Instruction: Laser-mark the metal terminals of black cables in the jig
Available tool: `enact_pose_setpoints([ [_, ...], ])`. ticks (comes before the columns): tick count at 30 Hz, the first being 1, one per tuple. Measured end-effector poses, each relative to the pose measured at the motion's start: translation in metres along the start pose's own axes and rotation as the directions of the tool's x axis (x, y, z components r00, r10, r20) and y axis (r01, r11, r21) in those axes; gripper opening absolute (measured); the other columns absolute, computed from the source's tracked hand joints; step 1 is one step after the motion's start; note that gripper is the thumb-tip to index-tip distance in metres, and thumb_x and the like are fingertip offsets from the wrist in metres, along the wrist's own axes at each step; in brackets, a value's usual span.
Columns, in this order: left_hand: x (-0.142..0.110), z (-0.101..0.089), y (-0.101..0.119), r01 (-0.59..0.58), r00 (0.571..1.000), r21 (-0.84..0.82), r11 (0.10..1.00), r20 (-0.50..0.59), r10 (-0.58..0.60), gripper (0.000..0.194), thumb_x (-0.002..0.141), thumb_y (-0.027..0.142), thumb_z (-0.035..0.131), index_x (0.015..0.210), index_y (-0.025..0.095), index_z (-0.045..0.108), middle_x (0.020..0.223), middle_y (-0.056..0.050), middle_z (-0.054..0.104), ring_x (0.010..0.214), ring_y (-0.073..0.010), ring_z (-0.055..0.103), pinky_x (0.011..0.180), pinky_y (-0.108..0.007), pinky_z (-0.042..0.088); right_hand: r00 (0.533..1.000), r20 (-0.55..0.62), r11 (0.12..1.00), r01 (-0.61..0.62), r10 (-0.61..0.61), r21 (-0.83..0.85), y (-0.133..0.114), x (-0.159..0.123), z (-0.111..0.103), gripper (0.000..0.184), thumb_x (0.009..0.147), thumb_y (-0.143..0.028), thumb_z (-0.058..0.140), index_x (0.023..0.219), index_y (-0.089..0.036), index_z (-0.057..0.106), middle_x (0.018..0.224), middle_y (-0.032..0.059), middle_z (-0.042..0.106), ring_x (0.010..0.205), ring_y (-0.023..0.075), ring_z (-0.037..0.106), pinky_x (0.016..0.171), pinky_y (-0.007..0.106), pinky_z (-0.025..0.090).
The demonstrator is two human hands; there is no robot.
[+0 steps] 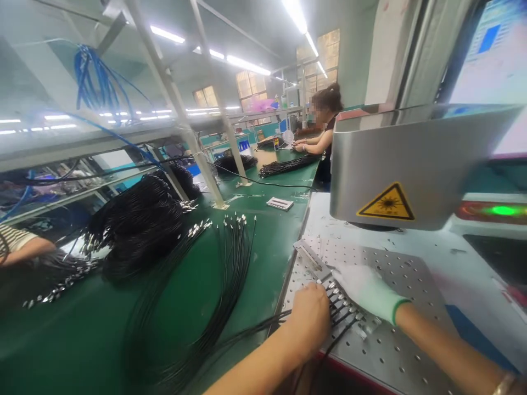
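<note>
My bare left hand (309, 317) is curled into a loose fist over a row of black cables with metal connector ends (343, 307) lying on a perforated metal plate (407, 280). My right hand (368, 291), in a white glove with a green cuff, lies flat on the connector ends and presses them against a small metal fixture (313, 259). The cables trail left off the plate onto the green bench (272, 258).
A silver laser head with a yellow warning sticker (389, 203) hangs just above the plate. Heaps of black cables (140, 219) cover the bench to the left. A small white part (280, 203) lies farther back. A co-worker (323, 123) sits at the far end; another arm (24, 247) shows at left.
</note>
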State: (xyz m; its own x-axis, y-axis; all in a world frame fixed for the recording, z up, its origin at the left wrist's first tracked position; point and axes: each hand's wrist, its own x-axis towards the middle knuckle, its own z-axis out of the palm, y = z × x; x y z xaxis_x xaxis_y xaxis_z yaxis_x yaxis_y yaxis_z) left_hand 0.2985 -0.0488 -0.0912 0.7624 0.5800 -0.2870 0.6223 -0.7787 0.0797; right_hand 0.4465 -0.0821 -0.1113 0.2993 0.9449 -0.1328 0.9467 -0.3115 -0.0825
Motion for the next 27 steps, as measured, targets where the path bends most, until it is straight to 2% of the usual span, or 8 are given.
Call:
enact_pose_setpoints([
  [4,0.001,0.006,0.000,-0.075,0.997,0.059,0.995,0.002,0.075,0.027,0.082,0.009,0.046,0.108,0.005,0.056,0.105,-0.016,0.059,0.099,-0.0287,0.056,0.079,-0.039,0.050,0.998,-0.013,0.995,-0.060,0.059,-0.078,-0.012,-0.003,0.006,0.037,0.096,-0.031,0.028,0.105,-0.016,0.060,0.089,0.0136,0.070,0.086,0.0258,0.067,0.069,0.034,0.045],
  [8,0.002,0.014,-0.001,-0.167,0.984,0.226,0.960,-0.015,0.175,0.027,0.078,0.012,0.052,0.105,0.006,0.055,0.101,-0.015,0.056,0.095,-0.0283,0.054,0.074,-0.039,0.050,0.999,-0.025,0.992,-0.050,0.047,-0.112,-0.013,0.001,0.010,0.034,0.096,-0.029,0.030,0.100,-0.014,0.060,0.084,0.0135,0.070,0.083,0.0262,0.068,0.067,0.034,0.046],
  [12,0.004,0.015,-0.002,-0.196,0.979,0.305,0.932,0.001,0.205,0.024,0.080,0.010,0.050,0.103,0.007,0.055,0.098,-0.013,0.055,0.093,-0.0263,0.053,0.071,-0.035,0.048,0.999,-0.048,0.993,-0.025,0.019,-0.119,-0.009,0.003,0.011,0.032,0.095,-0.028,0.032,0.100,-0.014,0.060,0.086,0.0141,0.070,0.081,0.0260,0.069,0.065,0.033,0.047],
  [19,0.007,0.003,-0.003,-0.255,0.967,0.288,0.923,0.074,0.244,0.027,0.078,0.003,0.045,0.103,0.009,0.054,0.100,-0.011,0.056,0.094,-0.0225,0.053,0.077,-0.031,0.046,0.998,-0.051,0.996,-0.026,0.021,-0.089,-0.003,0.005,0.017,0.031,0.095,-0.030,0.033,0.094,-0.014,0.059,0.081,0.0132,0.069,0.080,0.0255,0.068,0.066,0.033,0.048],
  [23,0.008,0.001,-0.003,-0.244,0.970,0.236,0.941,0.045,0.240,0.028,0.082,0.002,0.037,0.103,0.009,0.054,0.102,-0.012,0.056,0.096,-0.0219,0.054,0.079,-0.031,0.046,0.998,-0.048,0.997,-0.039,0.036,-0.069,-0.003,0.006,0.022,0.031,0.095,-0.028,0.032,0.097,-0.012,0.058,0.080,0.0153,0.068,0.081,0.0259,0.068,0.066,0.034,0.047],
  [27,0.005,-0.002,-0.003,-0.208,0.977,0.143,0.968,0.072,0.199,0.028,0.081,0.003,0.039,0.104,0.008,0.055,0.106,-0.014,0.057,0.101,-0.0238,0.054,0.081,-0.032,0.045,0.998,-0.061,0.999,-0.007,0.004,-0.054,-0.004,0.006,0.018,0.030,0.095,-0.027,0.034,0.095,-0.013,0.061,0.085,0.0141,0.069,0.081,0.0234,0.068,0.066,0.032,0.047],
])
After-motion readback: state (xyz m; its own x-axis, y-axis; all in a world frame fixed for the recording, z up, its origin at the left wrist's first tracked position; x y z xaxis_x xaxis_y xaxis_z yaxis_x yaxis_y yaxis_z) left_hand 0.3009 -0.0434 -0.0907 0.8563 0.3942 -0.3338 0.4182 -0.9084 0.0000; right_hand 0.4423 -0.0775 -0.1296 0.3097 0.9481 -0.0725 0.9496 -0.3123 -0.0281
